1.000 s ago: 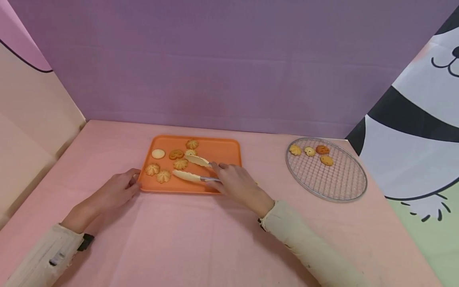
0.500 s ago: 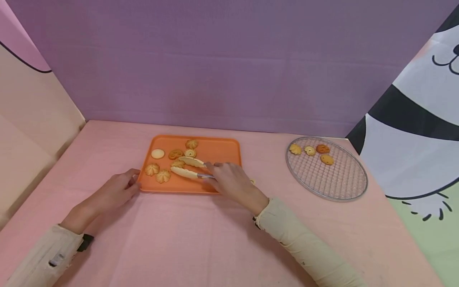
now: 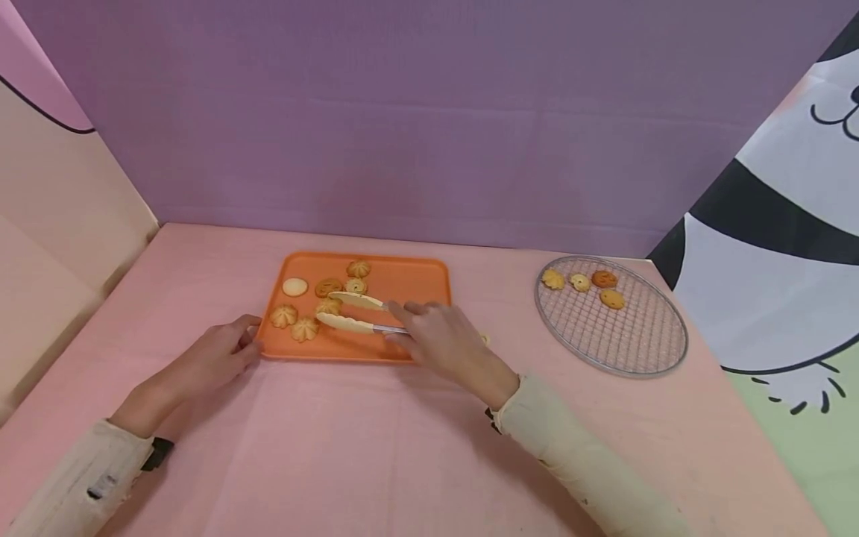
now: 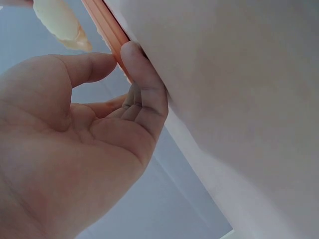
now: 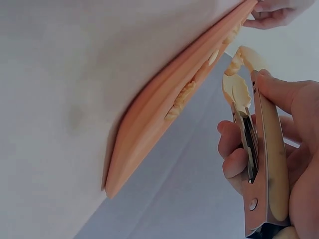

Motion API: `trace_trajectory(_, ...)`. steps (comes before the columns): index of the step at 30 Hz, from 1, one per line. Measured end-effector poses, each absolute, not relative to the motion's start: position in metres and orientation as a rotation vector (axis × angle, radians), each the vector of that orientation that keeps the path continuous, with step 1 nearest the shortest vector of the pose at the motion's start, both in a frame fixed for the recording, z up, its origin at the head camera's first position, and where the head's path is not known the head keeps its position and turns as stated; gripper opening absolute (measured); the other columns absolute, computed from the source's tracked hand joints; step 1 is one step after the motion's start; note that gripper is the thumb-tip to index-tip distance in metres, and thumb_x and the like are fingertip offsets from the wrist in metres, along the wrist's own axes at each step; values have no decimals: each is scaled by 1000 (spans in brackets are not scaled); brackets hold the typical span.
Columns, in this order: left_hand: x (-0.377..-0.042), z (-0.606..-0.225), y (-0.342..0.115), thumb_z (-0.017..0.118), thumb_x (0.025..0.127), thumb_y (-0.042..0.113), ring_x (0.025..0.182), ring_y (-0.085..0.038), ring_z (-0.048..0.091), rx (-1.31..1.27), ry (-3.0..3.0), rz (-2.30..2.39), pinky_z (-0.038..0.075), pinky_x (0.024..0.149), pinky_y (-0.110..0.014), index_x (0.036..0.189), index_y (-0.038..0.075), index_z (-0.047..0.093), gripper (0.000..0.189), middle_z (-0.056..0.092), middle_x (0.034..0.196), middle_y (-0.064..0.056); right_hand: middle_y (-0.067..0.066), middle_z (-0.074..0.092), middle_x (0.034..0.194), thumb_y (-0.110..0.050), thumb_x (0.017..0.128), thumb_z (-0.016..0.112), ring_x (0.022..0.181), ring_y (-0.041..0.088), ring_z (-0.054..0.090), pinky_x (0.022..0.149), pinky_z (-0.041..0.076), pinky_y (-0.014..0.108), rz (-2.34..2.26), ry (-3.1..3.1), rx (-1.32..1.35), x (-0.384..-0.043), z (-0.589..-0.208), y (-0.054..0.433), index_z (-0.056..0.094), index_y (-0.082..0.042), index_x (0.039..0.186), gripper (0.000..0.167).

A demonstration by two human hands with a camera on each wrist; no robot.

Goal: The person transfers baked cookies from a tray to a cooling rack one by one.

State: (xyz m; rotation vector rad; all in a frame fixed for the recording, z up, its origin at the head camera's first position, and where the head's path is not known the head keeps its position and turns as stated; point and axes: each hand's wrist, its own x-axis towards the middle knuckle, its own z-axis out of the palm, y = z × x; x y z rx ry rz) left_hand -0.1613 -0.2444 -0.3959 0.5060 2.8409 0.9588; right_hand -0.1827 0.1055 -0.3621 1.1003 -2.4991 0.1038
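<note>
My left hand point(image 3: 211, 359) pinches the near left rim of an orange tray point(image 3: 403, 280) between thumb and fingers, as the left wrist view also shows. In my right hand point(image 3: 446, 339) is a pair of steel tongs point(image 5: 264, 164) with pale yellow scalloped tips. Those tips are spread over the tray, one on either side of a fluted cookie point(image 3: 328, 306), and partly overlap it. Around it on the tray lie a pretzel-shaped cookie point(image 3: 329, 288), a ring cookie point(image 3: 356, 286), a pale round cookie point(image 3: 295, 287) and more fluted cookies point(image 3: 305, 329).
To the right stands a round wire rack point(image 3: 631, 335), with a fluted cookie point(image 3: 553, 280), a small ring cookie point(image 3: 580, 282), a brown pretzel-shaped cookie point(image 3: 604, 278) and an oval cookie point(image 3: 612, 299) near its far side. A pink cloth point(image 3: 322, 447) covers the table; a purple backdrop point(image 3: 429, 134) rises behind.
The tongs in my right hand have shifted left, their tips moving from beside the ring cookie to either side of the fluted cookie. My left hand stays at the tray's rim.
</note>
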Motion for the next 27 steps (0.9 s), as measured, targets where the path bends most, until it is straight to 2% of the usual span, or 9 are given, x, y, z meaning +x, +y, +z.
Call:
trace_trajectory(17, -160, -396, -244, 56, 98, 8, 68, -13, 55, 485, 2834, 952, 45, 61, -27, 133, -14, 46, 42, 62, 80, -3, 6, 73, 103, -38, 91, 73, 74, 20, 68, 59, 54, 32, 122, -2513, 1032, -160, -355, 128, 65, -10, 131, 49)
trace_trajectory(23, -160, -396, -242, 56, 98, 8, 68, -13, 55, 479, 2833, 953, 45, 61, -27, 133, -14, 46, 42, 62, 80, -4, 9, 74, 106, -33, 90, 75, 74, 22, 68, 61, 55, 35, 176, -2476, 1014, -159, -356, 141, 67, -8, 129, 47)
trace_trajectory(27, -161, -396, -241, 56, 98, 8, 68, -13, 55, 477, 2828, 958, 45, 60, -27, 133, -14, 46, 42, 62, 81, -4, 8, 74, 102, -31, 88, 76, 72, 21, 67, 58, 54, 34, 175, -2452, 1003, -156, -356, 149, 67, -7, 128, 47)
